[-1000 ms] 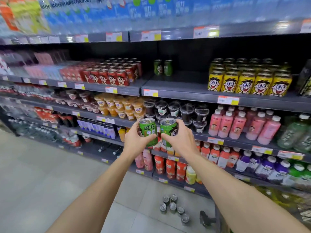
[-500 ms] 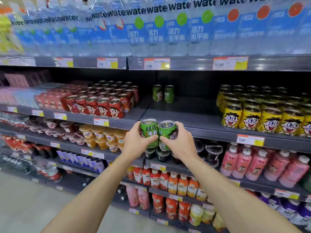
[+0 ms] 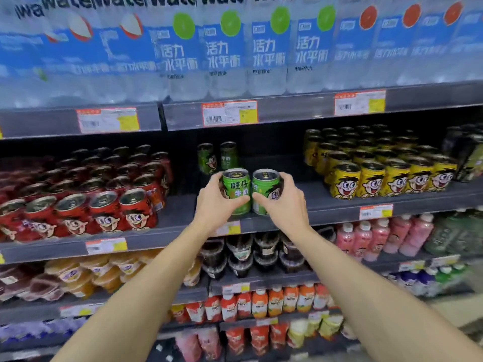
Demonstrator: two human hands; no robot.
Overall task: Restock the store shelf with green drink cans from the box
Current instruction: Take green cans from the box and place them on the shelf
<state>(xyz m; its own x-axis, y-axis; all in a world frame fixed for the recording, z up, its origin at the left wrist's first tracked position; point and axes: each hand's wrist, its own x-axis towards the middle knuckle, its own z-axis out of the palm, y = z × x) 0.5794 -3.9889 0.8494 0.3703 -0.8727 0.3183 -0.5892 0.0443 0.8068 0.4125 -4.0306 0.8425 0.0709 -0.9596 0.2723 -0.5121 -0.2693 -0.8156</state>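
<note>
Two bare forearms reach up from the bottom edge toward the shelf; the left hand curls round one green can, thumb across its front, and the right hand grips a second green can the same way; the cans stand upright, side by side and touching, at the shelf's front edge, though whether their bases rest on it is hidden by the hands. Just behind them two more green cans stand at the back of the same bay, with bare shelf between. Red cans crowd the bay to the left and yellow cans fill the right, both apart from the hands; dark cups sit on the tier beneath, partly hidden by the wrists. Water bottles line the shelf above; price tags hang along its edge. Half a second ago the cans were held below this shelf's lip, in front of the dark cups; they now sit level with it, and the whole rack looks closer.
</note>
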